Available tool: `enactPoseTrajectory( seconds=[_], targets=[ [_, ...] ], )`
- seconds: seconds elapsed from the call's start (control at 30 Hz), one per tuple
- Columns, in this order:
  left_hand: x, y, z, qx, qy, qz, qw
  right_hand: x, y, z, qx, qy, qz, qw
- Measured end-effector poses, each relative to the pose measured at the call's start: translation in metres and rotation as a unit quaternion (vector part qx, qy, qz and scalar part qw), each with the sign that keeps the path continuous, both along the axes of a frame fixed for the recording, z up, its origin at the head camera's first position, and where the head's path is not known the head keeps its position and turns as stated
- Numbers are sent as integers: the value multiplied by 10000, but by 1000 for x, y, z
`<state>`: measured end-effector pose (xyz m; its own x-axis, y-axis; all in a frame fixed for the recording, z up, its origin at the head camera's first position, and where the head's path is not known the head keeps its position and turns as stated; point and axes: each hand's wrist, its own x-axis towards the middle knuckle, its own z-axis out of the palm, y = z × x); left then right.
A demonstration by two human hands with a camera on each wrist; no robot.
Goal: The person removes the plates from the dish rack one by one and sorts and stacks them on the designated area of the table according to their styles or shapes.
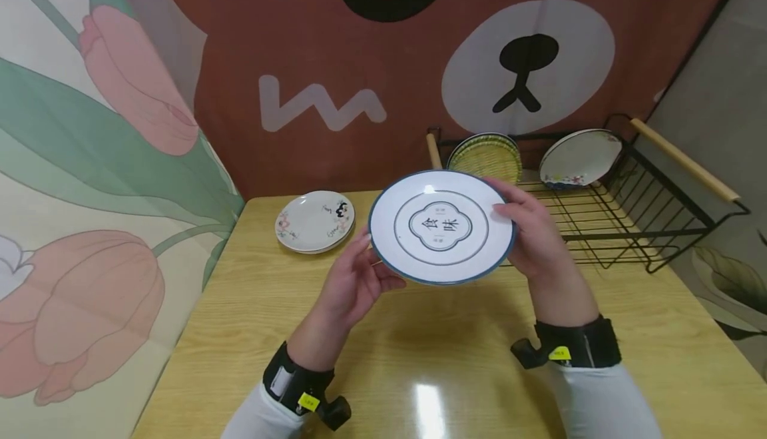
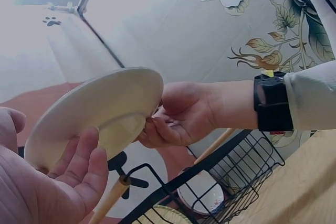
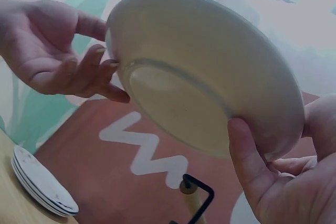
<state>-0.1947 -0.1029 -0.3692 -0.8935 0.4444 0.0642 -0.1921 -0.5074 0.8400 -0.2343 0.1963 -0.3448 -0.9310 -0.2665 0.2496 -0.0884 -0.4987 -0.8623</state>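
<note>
A white plate [image 1: 440,262] with a blue rim and printed characters in its middle is held up above the table, face towards the head camera. My left hand [image 1: 353,282] holds its left edge, thumb at the rim and fingers against the underside. At the opposite edge, my right hand [image 1: 533,236] grips the plate with the thumb over the rim. Both wrist views show the plain underside with its raised foot ring; the plate [image 3: 189,61] looks tilted there.
A small stack of flower-patterned plates [image 1: 314,222] sits at the table's back left. Behind and right stands a black wire rack [image 1: 671,182] with wooden handles, holding a green-yellow woven-pattern dish [image 1: 488,156] and a white floral dish [image 1: 581,157]. A bear-print cloth [image 1: 407,92] hangs behind.
</note>
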Motion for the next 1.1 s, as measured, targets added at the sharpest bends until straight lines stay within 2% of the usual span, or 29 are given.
enactPoseTrajectory(
  seconds=[0.17, 0.33, 0.5, 0.7, 0.87, 1.1],
  targets=[
    [-1, -3, 2, 50, 183, 83, 9998, 1, -4, -1, 131, -32, -146, 9998],
    [-2, -5, 3, 75, 176, 122, 9997, 2, -9, -2, 363, -172, -300, 9987],
    [0, -9, 5, 160, 251, 125, 9995, 1, -16, -3, 432, -191, -288, 9985],
    [0, -10, 7, 211, 273, -66, 9994, 1, -19, -7, 471, -246, -182, 9984],
    [0, -10, 7, 228, 356, -298, 9987, 0, -19, -9, 571, -127, -156, 9982],
    [0, -10, 5, 340, 389, -622, 9967, -4, -20, -14, 492, -28, 84, 9988]
  ],
)
